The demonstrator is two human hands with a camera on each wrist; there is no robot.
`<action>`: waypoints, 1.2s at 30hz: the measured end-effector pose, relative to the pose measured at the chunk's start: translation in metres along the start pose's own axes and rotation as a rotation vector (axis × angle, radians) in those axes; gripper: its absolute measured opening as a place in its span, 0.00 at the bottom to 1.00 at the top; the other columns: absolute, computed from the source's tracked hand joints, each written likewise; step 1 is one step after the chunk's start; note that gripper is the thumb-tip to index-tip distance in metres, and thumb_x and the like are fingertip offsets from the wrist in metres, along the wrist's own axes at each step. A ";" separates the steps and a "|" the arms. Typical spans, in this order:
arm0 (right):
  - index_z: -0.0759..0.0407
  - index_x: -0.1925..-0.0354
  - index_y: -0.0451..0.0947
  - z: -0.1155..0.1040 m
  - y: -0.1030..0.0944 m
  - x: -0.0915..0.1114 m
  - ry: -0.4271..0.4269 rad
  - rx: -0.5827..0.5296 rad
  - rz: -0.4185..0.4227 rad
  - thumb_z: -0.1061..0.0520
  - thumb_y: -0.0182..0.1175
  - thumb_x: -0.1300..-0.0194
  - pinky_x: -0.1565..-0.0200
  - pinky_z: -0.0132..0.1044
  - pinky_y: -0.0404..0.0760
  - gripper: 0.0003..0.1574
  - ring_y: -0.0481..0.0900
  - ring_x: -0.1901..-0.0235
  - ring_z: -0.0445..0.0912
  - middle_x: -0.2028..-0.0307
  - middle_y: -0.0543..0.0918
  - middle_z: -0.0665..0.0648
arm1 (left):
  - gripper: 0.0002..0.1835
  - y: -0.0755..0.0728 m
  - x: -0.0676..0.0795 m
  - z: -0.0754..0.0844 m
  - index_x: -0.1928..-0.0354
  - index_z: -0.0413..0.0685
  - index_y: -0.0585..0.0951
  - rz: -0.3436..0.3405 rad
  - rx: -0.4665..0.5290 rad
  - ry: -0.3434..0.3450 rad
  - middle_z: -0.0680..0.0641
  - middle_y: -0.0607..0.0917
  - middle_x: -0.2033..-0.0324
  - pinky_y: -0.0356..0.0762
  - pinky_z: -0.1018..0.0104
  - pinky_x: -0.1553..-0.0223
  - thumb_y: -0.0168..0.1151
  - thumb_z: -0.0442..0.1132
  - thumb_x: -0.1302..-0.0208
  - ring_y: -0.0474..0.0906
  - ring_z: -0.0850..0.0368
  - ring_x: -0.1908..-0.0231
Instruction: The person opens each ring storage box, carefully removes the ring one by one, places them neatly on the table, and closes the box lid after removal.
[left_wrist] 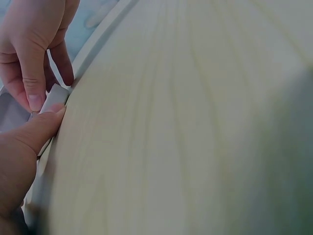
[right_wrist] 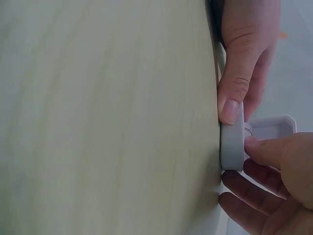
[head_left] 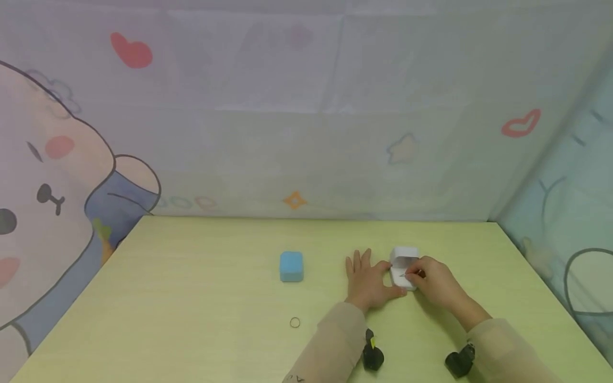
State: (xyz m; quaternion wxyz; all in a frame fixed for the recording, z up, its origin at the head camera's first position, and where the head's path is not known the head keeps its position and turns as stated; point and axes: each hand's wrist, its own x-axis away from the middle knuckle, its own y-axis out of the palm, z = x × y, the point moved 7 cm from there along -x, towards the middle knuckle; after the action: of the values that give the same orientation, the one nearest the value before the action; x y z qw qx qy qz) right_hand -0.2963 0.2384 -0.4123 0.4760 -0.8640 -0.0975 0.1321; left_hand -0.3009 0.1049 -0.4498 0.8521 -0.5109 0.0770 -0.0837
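Note:
A white ring box [head_left: 404, 253] stands on the table with its lid raised. My left hand [head_left: 370, 284] holds the box at its left side, the thumb along the front and the index finger near the hinge, while the other fingers spread out to the left. In the right wrist view, the left thumb presses the front wall of the box [right_wrist: 232, 152]. My right hand [head_left: 437, 282] pinches a thin ring [right_wrist: 248, 129] between thumb and index finger at the box's cushion. The fingertips partly cover the ring, so how deep it sits cannot be told.
A closed blue box [head_left: 291, 267] stands left of the hands. Nearer the front lies another thin ring [head_left: 295, 322] flat on the pale wooden table [head_left: 191, 298]. A printed cloth [head_left: 249, 133] hangs behind the table's back edge.

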 end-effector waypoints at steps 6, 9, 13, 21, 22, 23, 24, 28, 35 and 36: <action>0.63 0.67 0.80 0.000 0.000 0.002 -0.007 -0.005 0.000 0.63 0.60 0.38 0.70 0.35 0.77 0.03 0.78 0.66 0.49 0.66 0.80 0.59 | 0.34 0.003 -0.002 0.000 0.41 0.68 0.75 -0.009 0.008 -0.009 0.44 0.58 0.28 0.38 0.43 0.29 0.62 0.69 0.51 0.43 0.41 0.27; 0.63 0.66 0.79 0.001 0.000 0.003 -0.010 -0.005 -0.002 0.63 0.60 0.37 0.70 0.35 0.77 0.03 0.79 0.66 0.49 0.66 0.80 0.59 | 0.34 0.003 -0.001 0.000 0.41 0.69 0.75 -0.015 0.003 -0.013 0.45 0.58 0.28 0.38 0.43 0.29 0.62 0.69 0.51 0.43 0.41 0.27; 0.62 0.65 0.79 0.003 -0.001 0.003 -0.004 -0.004 0.008 0.62 0.59 0.36 0.71 0.33 0.76 0.04 0.79 0.66 0.48 0.65 0.80 0.59 | 0.34 0.002 -0.001 0.001 0.41 0.68 0.75 -0.010 -0.003 -0.007 0.44 0.58 0.28 0.39 0.43 0.29 0.62 0.69 0.51 0.44 0.41 0.27; 0.61 0.65 0.80 0.002 -0.005 0.004 -0.008 0.003 0.023 0.61 0.59 0.36 0.71 0.33 0.76 0.04 0.81 0.65 0.49 0.64 0.82 0.59 | 0.34 0.002 -0.004 0.002 0.42 0.67 0.76 0.005 -0.010 0.004 0.44 0.59 0.29 0.39 0.42 0.29 0.62 0.70 0.52 0.45 0.40 0.27; 0.61 0.65 0.80 0.002 -0.005 0.004 -0.005 0.001 0.023 0.61 0.59 0.36 0.71 0.34 0.77 0.04 0.81 0.65 0.50 0.64 0.82 0.59 | 0.34 0.002 -0.004 0.002 0.42 0.67 0.76 0.006 -0.007 0.005 0.44 0.59 0.29 0.39 0.42 0.29 0.63 0.70 0.52 0.45 0.40 0.27; 0.61 0.65 0.80 0.002 -0.005 0.004 -0.005 0.000 0.023 0.61 0.60 0.36 0.70 0.34 0.77 0.04 0.81 0.65 0.50 0.64 0.82 0.60 | 0.34 0.002 -0.004 0.002 0.42 0.68 0.76 0.004 -0.006 0.004 0.44 0.59 0.29 0.39 0.42 0.29 0.63 0.70 0.52 0.45 0.40 0.27; 0.61 0.65 0.80 0.003 -0.005 0.004 -0.004 -0.003 0.025 0.61 0.60 0.37 0.70 0.35 0.78 0.04 0.81 0.65 0.50 0.63 0.82 0.60 | 0.34 0.002 -0.004 0.002 0.42 0.68 0.76 0.003 -0.005 0.004 0.44 0.59 0.29 0.39 0.43 0.29 0.63 0.70 0.52 0.45 0.40 0.27; 0.62 0.64 0.80 0.005 -0.005 0.005 0.001 -0.009 0.033 0.61 0.60 0.37 0.69 0.37 0.80 0.04 0.82 0.65 0.52 0.62 0.83 0.62 | 0.34 0.003 -0.004 0.002 0.42 0.68 0.75 0.001 0.001 0.002 0.45 0.59 0.29 0.39 0.43 0.29 0.63 0.70 0.52 0.44 0.40 0.27; 0.64 0.62 0.79 0.007 -0.009 0.007 0.016 -0.043 0.072 0.63 0.60 0.37 0.70 0.35 0.80 0.05 0.83 0.67 0.51 0.60 0.82 0.64 | 0.35 0.003 -0.003 0.002 0.41 0.69 0.75 -0.003 -0.005 0.003 0.45 0.59 0.29 0.38 0.43 0.29 0.62 0.70 0.52 0.44 0.40 0.27; 0.64 0.62 0.79 0.007 -0.010 0.006 0.017 -0.050 0.077 0.63 0.60 0.37 0.71 0.35 0.80 0.05 0.83 0.67 0.50 0.60 0.82 0.65 | 0.35 0.003 -0.003 0.001 0.41 0.68 0.75 -0.002 -0.003 0.003 0.45 0.59 0.29 0.38 0.43 0.29 0.62 0.70 0.52 0.44 0.40 0.27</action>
State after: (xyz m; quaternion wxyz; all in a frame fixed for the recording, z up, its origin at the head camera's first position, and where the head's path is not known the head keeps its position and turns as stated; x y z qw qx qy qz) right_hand -0.2927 0.2510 -0.4078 0.4498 -0.8797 -0.0634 0.1407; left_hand -0.3036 0.1080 -0.4513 0.8511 -0.5121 0.0776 -0.0851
